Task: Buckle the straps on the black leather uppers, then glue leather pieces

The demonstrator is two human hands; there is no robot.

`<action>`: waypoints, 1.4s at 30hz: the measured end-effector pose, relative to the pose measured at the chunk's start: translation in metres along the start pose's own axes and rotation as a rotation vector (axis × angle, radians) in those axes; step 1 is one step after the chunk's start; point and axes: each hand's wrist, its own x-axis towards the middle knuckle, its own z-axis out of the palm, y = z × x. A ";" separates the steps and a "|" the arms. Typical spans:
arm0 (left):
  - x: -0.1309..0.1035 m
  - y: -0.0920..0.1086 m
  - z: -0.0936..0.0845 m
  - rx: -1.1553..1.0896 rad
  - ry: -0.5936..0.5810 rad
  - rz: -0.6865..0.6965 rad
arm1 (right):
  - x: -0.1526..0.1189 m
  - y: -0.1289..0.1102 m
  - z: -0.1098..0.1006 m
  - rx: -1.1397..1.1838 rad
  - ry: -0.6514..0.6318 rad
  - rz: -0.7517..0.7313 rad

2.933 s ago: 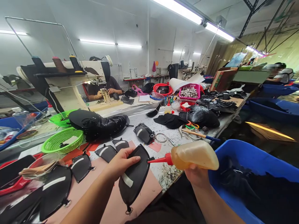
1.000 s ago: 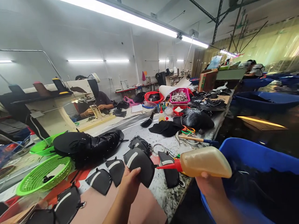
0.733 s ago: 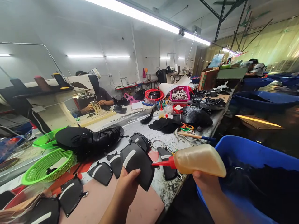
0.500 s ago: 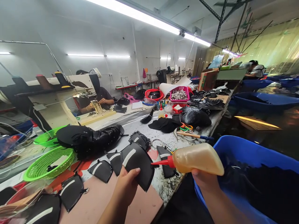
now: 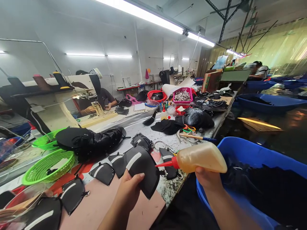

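Note:
My left hand (image 5: pixel 130 185) pinches a black curved panel (image 5: pixel 144 169) with a pale strip across it, thumb on its face. In my right hand (image 5: pixel 208 177) is a squeeze bottle (image 5: pixel 199 158) of yellowish liquid, tilted so its red nozzle (image 5: pixel 168 163) points left. The nozzle tip lies at the panel's right edge; whether it touches cannot be told. A small tab with a metal fitting (image 5: pixel 163 172) sticks out at that edge. Similar panels with pale strips, one of them a black panel (image 5: pixel 102 173), lie around on the table.
A pink board (image 5: pixel 91 204) covers the near table. To the left are a green basket (image 5: pixel 49 167) and a stack of black pieces (image 5: pixel 88 140). A blue tub (image 5: pixel 224 147) holding black material stands right. Across the table, a person works at a sewing machine (image 5: pixel 97 107).
The view has shifted slightly. The panel has turned a little, showing more of the tab beyond the nozzle. Both hands keep their holds. The co-worker's hands have moved at the sewing machine.

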 end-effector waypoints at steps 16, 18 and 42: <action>-0.004 0.003 0.006 -0.016 0.069 0.034 | 0.002 -0.025 0.030 0.071 0.103 -0.010; -0.002 0.004 0.004 -0.020 0.085 0.047 | 0.001 -0.021 0.027 0.045 0.100 -0.011; -0.005 0.006 0.009 -0.104 0.066 0.076 | -0.019 -0.014 0.033 0.115 0.029 0.048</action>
